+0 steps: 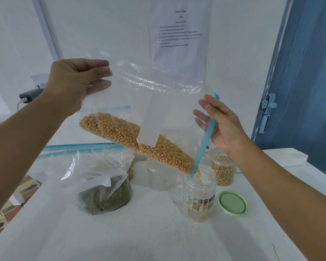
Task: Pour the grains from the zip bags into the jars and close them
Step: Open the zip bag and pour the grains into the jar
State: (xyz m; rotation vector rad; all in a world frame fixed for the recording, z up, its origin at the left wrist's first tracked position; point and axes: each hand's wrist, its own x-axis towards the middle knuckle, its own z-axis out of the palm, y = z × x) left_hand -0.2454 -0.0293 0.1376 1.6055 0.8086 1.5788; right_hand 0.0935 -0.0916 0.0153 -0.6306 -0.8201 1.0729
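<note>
Left hand (73, 81) pinching raised corner of corn bag (139, 136); right hand (222, 125) clasping its blue zip edge, fingers blurred behind plastic. Kernels spilling into open jar (199, 196) below bag. Jar label illegible. Green lid (232, 203) lying right of jar on white desk (139, 232).

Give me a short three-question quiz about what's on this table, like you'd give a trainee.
1. True or false: the green lid is screwed onto the open jar.
2. Which hand holds the corn bag by its blue zip edge? A) left hand B) right hand
3. Fill in: the bag on the table holds ____ grains.

Key:
1. False; it lies on the table beside the jar.
2. B.
3. Green.
</note>
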